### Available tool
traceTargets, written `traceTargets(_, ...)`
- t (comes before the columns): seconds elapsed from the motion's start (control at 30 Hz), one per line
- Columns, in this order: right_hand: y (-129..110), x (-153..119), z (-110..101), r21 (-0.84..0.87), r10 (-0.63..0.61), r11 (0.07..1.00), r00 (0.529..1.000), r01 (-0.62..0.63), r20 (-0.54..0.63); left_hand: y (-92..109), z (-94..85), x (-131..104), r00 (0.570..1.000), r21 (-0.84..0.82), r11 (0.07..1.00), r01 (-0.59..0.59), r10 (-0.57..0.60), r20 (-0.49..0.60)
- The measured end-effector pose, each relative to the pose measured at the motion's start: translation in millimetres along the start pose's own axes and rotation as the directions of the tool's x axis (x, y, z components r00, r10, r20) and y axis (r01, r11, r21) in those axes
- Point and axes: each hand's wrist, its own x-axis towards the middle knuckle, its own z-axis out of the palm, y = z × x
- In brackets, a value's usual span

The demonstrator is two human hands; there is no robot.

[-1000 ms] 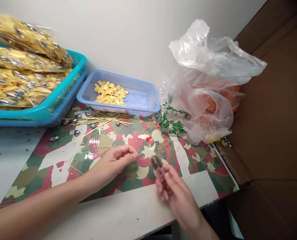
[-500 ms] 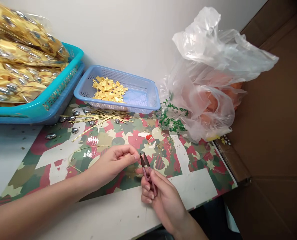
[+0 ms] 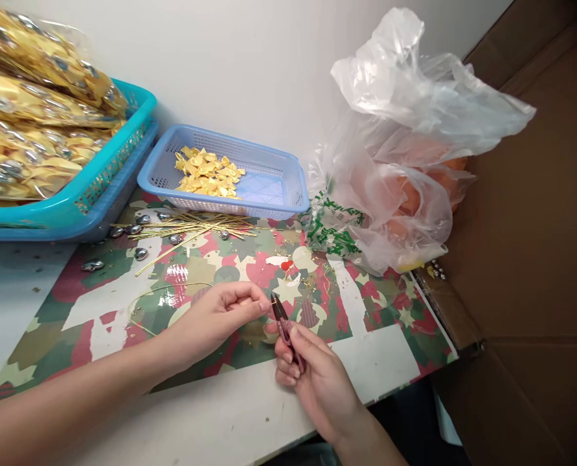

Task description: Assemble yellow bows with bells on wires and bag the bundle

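Observation:
My left hand [image 3: 230, 309] is closed in a pinch on a thin gold cord [image 3: 186, 284]. The cord loops out behind the wrist over the patterned table cover, and a short end sticks out past the fingertips. My right hand [image 3: 317, 378] grips a pair of thread snips [image 3: 285, 329] with pinkish handles and dark blades. The blades point up, nearly together, with their tips at the short cord end. What else the curled left fingers may hold is hidden.
Behind the hands lie gold cord lengths [image 3: 195, 224] and several silver beads [image 3: 141, 254]. A blue basket [image 3: 273, 207] holds yellow ribbon bows [image 3: 208, 171]. Bagged bows fill a turquoise basket [image 3: 108, 158] at left. A plastic bag [image 3: 390, 194] and cardboard [image 3: 526, 259] stand right.
The snips' blades have come together from spread apart, around the cord end. The whole view has shifted slightly; both hands stay in nearly the same place.

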Motion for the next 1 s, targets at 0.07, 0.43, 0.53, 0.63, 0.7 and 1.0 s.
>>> traceTargets(0.07, 0, -1, 0, -0.001, 0.001, 1.000, 1.000, -0.001, 0.001, -1, 0.1, 1, 1.000, 0.013, 1.000, -0.004, 0.004, -0.003)
traceTargets(0.43, 1, 1, -3, 0.015, 0.001, 1.000, 1.000, -0.001, 0.004, -2, -0.8, 0, 0.999, 0.018, 1.000, -0.022, 0.021, 0.024)
traceTargets(0.53, 0, 1, -3, 0.008, 0.005, 1.000, 1.000, -0.005, 0.003, -1, -0.8, 0, 0.999, 0.014, 1.000, -0.026, 0.025, 0.029)
traceTargets(0.63, -1, 0, -2, 0.002, 0.009, 1.000, 1.000, -0.009, -0.004, -2, -1.1, 1, 0.999, 0.023, 0.999, -0.025, 0.025, 0.021)
traceTargets(0.7, 0, 0, -2, 0.001, 0.007, 1.000, 1.000, -0.007, -0.013, -2, -1.1, 1, 1.000, 0.032, 0.999, -0.015, 0.014, 0.013)
traceTargets(1.0, -8, -5, -10, -0.140, -0.147, 0.982, 0.973, 0.123, -0.176, 0, 0.2, 1, 0.999, 0.060, 0.998, 0.036, -0.035, -0.021)
